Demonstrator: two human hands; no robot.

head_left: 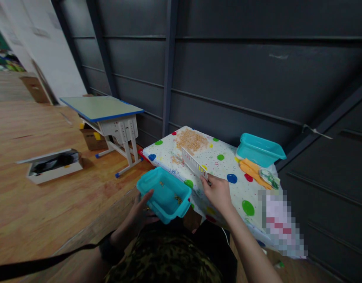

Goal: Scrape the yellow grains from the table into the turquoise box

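My left hand (142, 211) grips the near left side of a turquoise plastic tub (164, 188), thumb over its rim. The tub is held at the table's front edge, with a few small tan beans or grains lying in two spots on its bottom. Pinched in my right hand (217, 192) is a white slotted plastic strip (194, 163), angled across the table. Beyond the strip, a heap of tan beans or grains (192, 140) is spread over the white balloon-print tablecloth (219, 173). A smaller scatter (177, 159) lies left of the strip.
At the table's back right stand another turquoise tub (260, 149) and an orange cloth (253, 171). A dark panelled wall (228, 70) borders the table. To the left are a school desk (104, 108), a cardboard box (94, 137) and a white box (55, 169) on the floor.
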